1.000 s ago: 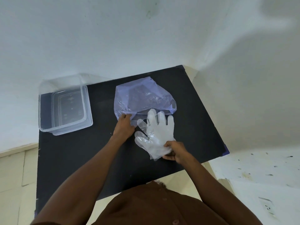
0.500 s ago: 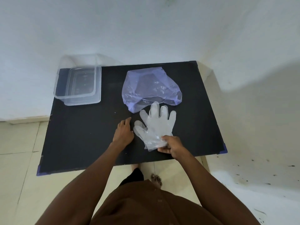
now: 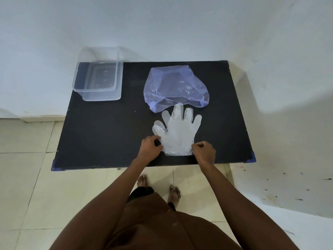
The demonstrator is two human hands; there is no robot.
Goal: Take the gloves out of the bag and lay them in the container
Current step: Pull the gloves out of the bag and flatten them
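Now each hand, left hand (image 3: 150,146) and right hand (image 3: 204,151), pinches the gloves (image 3: 177,133) near the table (image 3: 108,134) edge.

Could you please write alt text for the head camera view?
Both hands, left hand and right hand, pinch the cuff of clear plastic gloves lying flat on a black table, below a purple bag; an empty clear container sits far left.

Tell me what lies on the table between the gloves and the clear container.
Nothing: in the head view, only bare black table separates the gloves from the clear container. The purple bag sits behind the gloves, off that line.
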